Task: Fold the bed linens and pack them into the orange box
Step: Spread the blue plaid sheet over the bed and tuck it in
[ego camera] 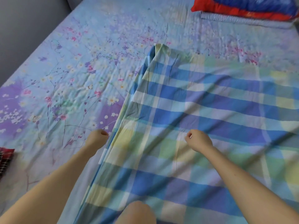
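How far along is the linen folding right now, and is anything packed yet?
Early. Done: the checked sheet lies spread on the bed, its left edge showing doubled layers, so one fold seems made. In hand: left hand at that edge, right hand over the sheet, both with curled fingers; grip unclear. Left: further folds and packing; no orange box in view.

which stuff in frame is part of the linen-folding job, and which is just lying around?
Job: plaid sheet, spread flat; left hand at its edge; right hand over it; no orange box in view.
Lying about: floral sheet underneath; red-and-blue bundle; grey folded cloth; red checked cloth.
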